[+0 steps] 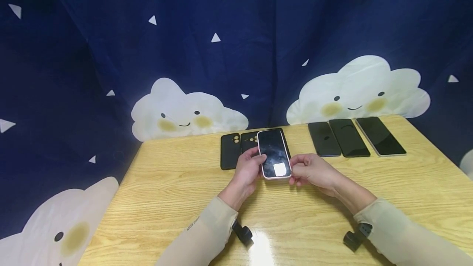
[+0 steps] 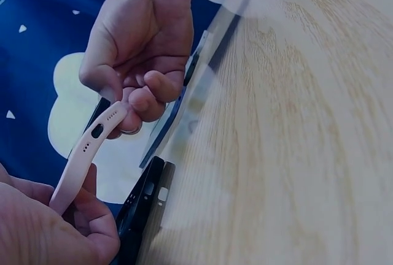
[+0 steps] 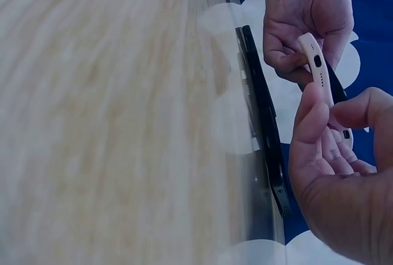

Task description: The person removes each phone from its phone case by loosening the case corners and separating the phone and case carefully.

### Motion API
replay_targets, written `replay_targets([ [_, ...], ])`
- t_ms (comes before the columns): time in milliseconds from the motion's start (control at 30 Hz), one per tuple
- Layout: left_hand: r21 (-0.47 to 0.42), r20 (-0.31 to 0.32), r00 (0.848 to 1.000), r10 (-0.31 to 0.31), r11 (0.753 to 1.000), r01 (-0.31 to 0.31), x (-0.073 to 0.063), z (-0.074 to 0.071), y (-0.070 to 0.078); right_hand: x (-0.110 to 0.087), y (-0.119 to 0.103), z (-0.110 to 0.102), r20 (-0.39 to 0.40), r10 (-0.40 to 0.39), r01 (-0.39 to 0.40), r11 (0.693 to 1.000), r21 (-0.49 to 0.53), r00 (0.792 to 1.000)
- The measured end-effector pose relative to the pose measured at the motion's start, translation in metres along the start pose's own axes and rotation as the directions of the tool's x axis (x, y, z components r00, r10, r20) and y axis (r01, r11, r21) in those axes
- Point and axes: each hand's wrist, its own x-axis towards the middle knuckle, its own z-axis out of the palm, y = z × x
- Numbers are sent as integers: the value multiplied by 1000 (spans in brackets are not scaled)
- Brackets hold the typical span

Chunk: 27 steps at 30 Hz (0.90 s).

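Above the table, both hands hold a dark-screened phone (image 1: 272, 151) in a pale pink phone case (image 2: 77, 167). My left hand (image 1: 246, 170) grips the left side, its thumb over the front edge and its fingers beneath. At the lower right corner, my right hand (image 1: 314, 173) pinches the case rim between thumb and fingers. The case's bottom edge, with its port hole and small speaker holes, looks bowed in both wrist views. Two black phone cases (image 1: 230, 157) lie just behind the left hand, the second partly covered by the held phone. Another dark edge shows behind the phone.
Toward the back right of the wooden table (image 1: 166, 200) lie three phones: a dark one (image 1: 324, 139), a second dark one (image 1: 349, 138) and a larger light-edged one (image 1: 380, 136). A blue curtain (image 1: 236, 32) with clouds hangs behind the table's far edge.
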Motion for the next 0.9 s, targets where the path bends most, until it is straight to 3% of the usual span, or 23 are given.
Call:
replay_targets([
  [233,-39,11,1000,-10,999,11,1,1,2,0,1,-2,5,-30,30,999,-16,1000],
  [567,-40,-1,1000,-3,999,3,-1,0,2,3,0,-6,30,10,-7,997,-78,1000],
  [900,-43,-9,1000,-23,999,23,-2,3,2,17,-12,-12,-109,9,-19,995,-98,994],
])
